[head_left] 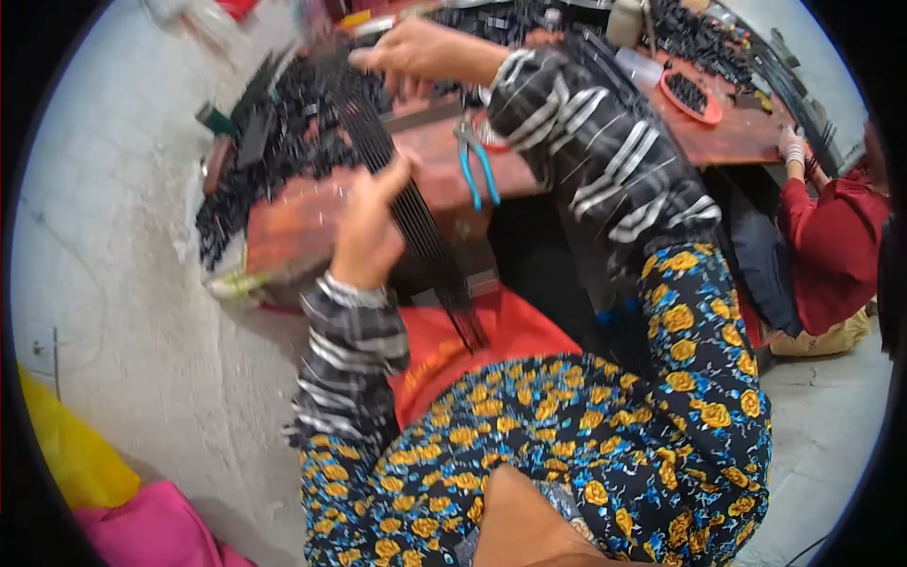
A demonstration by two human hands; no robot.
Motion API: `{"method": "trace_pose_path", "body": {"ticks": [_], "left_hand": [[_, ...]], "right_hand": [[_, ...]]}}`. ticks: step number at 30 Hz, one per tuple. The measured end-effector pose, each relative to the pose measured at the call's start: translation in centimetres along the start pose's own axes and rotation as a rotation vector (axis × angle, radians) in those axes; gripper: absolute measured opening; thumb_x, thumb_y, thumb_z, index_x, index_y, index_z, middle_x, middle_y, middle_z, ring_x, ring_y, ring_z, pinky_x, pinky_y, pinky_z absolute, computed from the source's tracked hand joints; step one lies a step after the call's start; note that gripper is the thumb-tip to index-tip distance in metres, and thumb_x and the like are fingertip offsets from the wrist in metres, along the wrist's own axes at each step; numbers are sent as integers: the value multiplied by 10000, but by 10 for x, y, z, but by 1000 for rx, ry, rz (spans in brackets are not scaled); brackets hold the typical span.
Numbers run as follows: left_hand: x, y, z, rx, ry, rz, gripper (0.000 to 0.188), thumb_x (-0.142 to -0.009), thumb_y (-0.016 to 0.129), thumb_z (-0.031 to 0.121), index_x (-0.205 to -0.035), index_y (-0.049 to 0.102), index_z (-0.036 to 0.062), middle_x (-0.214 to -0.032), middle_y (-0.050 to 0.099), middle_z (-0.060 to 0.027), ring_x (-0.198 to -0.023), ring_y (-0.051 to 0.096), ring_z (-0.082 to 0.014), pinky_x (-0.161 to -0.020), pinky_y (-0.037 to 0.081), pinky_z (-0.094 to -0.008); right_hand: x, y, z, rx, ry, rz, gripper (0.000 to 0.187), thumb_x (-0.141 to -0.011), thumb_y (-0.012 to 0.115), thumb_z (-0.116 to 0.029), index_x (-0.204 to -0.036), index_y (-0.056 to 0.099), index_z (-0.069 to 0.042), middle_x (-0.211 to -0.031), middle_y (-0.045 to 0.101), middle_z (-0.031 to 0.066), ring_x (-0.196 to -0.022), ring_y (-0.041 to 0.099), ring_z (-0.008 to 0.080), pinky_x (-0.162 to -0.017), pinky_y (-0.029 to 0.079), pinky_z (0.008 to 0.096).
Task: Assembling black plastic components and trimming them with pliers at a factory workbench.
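Observation:
A bundle of long, thin black strips point(430, 231) lies side by side and slants from the table down to my lap. My left hand point(370, 231) is closed around its middle, thumb across the strips, slightly smeared by motion. Over the table, my right hand point(420, 52) has its fingers curled close to the upper end of the bundle. Whatever those fingers pinch is hidden or too blurred to name. Pliers with blue handles point(478, 170) lie on the reddish tabletop point(293, 215), right of the strips. A red cloth point(515, 326) covers my lap under the lower strip ends.
Piles of small black parts point(316, 132) cover the table's left and back. An orange dish point(691, 97) of black pieces stands farther right, near a co-worker in a dark red sleeve point(831, 250). Yellow point(76, 444) and pink bags point(156, 529) lie on the floor at lower left.

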State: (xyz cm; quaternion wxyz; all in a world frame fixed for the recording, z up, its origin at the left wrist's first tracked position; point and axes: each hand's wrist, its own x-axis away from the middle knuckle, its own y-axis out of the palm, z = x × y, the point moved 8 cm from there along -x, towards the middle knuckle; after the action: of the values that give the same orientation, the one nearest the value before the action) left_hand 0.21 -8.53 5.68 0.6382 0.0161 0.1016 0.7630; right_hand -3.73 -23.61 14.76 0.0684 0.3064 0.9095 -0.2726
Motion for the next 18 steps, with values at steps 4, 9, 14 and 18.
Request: {"method": "trace_pose_path", "body": {"ticks": [4, 9, 14, 18], "left_hand": [[-37, -47, 0, 582, -95, 35, 224, -990, 439, 211, -1042, 514, 6, -1132, 592, -278, -1100, 568, -426, -944, 477, -499], [-43, -81, 7, 738, 19, 263, 230, -1005, 381, 219, -982, 482, 14, -1216, 531, -310, -1151, 505, -494, -970, 420, -582], [-39, -83, -2, 830, 99, 429, 239, -1015, 333, 247, -951, 440, 43, -1271, 502, -288, -1212, 469, -470, -978, 382, -605], [-37, -83, -11, 822, 192, 462, 217, -1019, 313, 254, -982, 404, 61, -1292, 489, -266, -1208, 484, -440, -995, 375, -598]], "right_hand": [[14, 2, 31, 305, -182, 70, 220, -828, 579, -164, -720, 669, 5, -567, 599, 94, -512, 561, 149, -477, 446, 325], [75, 49, 62, 471, -455, 202, 209, -867, 583, -166, -1010, 690, -57, -788, 676, 155, -665, 653, 248, -635, 518, 342], [107, 109, 62, 308, -127, 22, 351, -888, 629, -249, -1168, 606, -39, -720, 614, 82, -637, 601, 196, -591, 490, 312], [102, 116, 17, -704, -201, 209, 411, -897, 641, -316, -1178, 583, -22, -803, 574, 1, -674, 554, 106, -553, 453, 264]]}}
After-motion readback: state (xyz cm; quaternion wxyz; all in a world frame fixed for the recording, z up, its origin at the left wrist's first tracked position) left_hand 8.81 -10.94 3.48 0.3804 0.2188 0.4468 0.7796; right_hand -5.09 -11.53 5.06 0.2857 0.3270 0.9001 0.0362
